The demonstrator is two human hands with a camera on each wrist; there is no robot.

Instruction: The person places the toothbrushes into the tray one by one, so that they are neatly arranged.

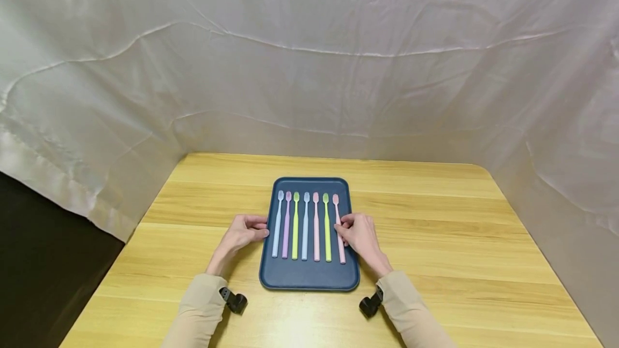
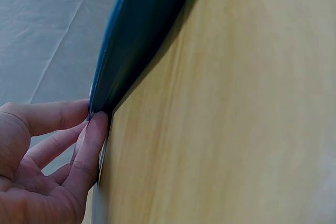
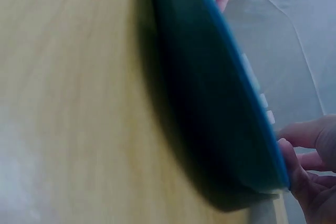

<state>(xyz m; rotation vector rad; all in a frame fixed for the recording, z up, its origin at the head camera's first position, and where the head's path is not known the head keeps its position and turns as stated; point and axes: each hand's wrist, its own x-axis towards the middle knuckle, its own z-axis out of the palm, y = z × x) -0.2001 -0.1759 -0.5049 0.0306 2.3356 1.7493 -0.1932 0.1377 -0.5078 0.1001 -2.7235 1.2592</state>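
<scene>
On the table lies a dark blue rectangular tray [image 1: 309,279] with a raised rim. Several toothbrushes stand side by side in a row on it, heads toward the far end, in blue, purple, yellow-green and pink. At the tray's left rim, my left hand [image 1: 244,231] holds the edge between thumb and fingers; the left wrist view shows its fingertips at the rim. My right hand [image 1: 360,234] reaches over the right rim and pinches the rightmost pink toothbrush [image 1: 341,251] at its handle. In the right wrist view, the tray wall hides most of the toothbrushes.
The wooden table [image 1: 435,219] extends on both sides of the tray. Pale cloth [image 1: 309,90] hangs behind and along the sides. A dark area [image 1: 43,262] lies beyond the table at left. Black wrist cameras [image 1: 371,304] sit on both sleeves.
</scene>
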